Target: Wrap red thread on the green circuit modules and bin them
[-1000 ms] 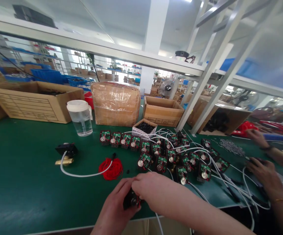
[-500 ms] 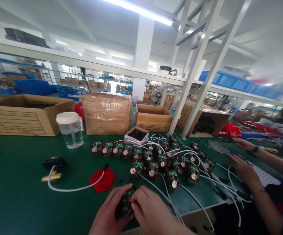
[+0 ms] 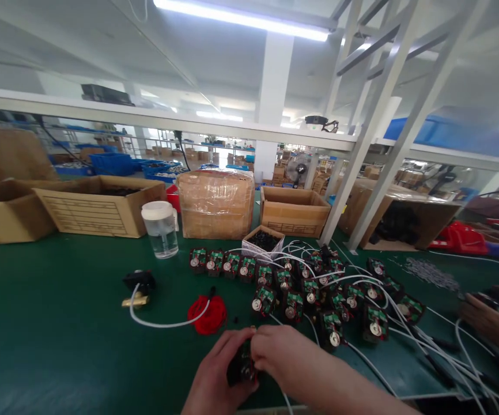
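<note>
My left hand is wrapped round the left side of a small black housing with a green circuit board, held low over the bench's front edge. Against the right side of that board, the fingers of my right hand are pinched together; whatever lies between them is hidden. Just beyond are several similar housings with circuit boards, some trailing white cables. To the left of these lies a red coil of cord, with the black tip of a white cable over it. That cable runs from a black unit with a brass fitting.
A clear jug with a white lid stands at the back left. Behind the housings sits a small box of black parts. Cardboard boxes line the back, beside metal posts. At right, a co-worker's hands work near loose grey pieces.
The view has turned left, so the bench items sit further right. My right forearm now reaches in lower and more from the right. Both hands stay at the housing. The co-worker's hands have come closer together.
</note>
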